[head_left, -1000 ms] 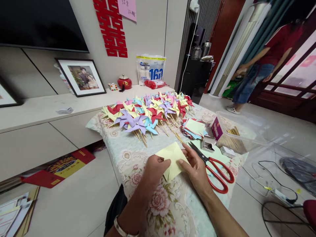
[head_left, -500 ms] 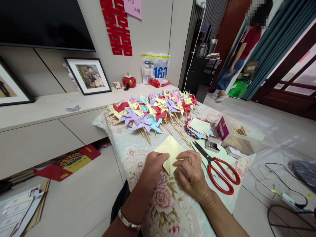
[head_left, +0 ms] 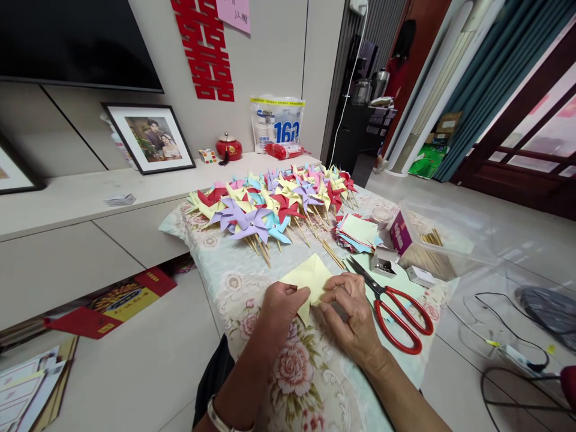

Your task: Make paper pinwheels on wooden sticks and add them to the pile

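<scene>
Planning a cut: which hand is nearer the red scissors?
Right. The right hand sits just beside the red scissors; the left hand is farther, across the yellow paper.

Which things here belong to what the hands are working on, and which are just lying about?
In the work: yellow paper, pinched by left hand and right hand; scissors, paper stack, pinwheels, box of sticks beside them.
Lying about: framed photo, red pot, bag, red package on the floor.
</scene>
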Motion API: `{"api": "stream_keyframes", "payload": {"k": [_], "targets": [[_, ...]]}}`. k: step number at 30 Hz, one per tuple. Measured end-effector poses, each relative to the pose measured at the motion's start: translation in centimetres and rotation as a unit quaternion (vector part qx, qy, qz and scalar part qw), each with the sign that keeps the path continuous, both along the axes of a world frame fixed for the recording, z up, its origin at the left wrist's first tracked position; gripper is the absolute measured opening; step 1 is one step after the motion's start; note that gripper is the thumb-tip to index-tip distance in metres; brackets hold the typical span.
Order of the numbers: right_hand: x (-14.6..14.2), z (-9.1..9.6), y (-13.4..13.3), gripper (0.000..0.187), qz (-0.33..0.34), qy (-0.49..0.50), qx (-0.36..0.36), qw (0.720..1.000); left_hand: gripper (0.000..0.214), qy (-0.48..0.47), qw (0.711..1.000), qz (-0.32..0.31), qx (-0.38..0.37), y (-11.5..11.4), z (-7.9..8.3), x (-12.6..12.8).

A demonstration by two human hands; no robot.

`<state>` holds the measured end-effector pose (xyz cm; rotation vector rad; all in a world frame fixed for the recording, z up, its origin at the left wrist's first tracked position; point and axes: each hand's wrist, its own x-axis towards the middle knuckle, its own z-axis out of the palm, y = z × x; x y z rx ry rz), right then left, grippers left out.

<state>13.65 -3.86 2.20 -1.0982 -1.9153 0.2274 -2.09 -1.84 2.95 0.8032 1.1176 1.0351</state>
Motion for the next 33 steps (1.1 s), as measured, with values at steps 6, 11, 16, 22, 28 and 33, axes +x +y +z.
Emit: {"api": "stream_keyframes", "payload": {"k": [6, 11, 16, 22, 28, 33], "targets": [[0.11, -0.50, 0.29, 0.014, -0.018, 0.017, -0.036, 0.999, 0.014, 0.011, 1.000, 0.002, 0.007, -0.19, -0.17, 0.29], [0.00, -0.76, 0.51, 0.016, -0.027, 0.017, -0.050, 0.998, 0.013, 0.004, 1.000, -0.009, -0.007, -0.26, 0.13, 0.39], [-0.03, -0.88, 0.67, 0.015, -0.026, 0.014, -0.067, 0.997, 0.014, 0.011, 1.000, -0.013, -0.004, -0.24, 0.26, 0.35], [0.00, -1.01, 0.77, 0.015, -0.020, 0.014, -0.074, 0.997, 0.013, 0.014, 1.000, -0.014, -0.007, -0.21, 0.18, 0.44], [-0.02, -1.08, 0.80, 0.014, -0.021, 0.018, -0.088, 0.996, 0.019, 0.023, 1.000, -0.012, 0.006, -0.05, -0.08, 0.56], [-0.06, -1.01, 0.80, 0.015, -0.018, 0.020, -0.090, 0.996, 0.019, 0.024, 0.999, -0.027, 0.012, -0.06, -0.53, 0.55]]}}
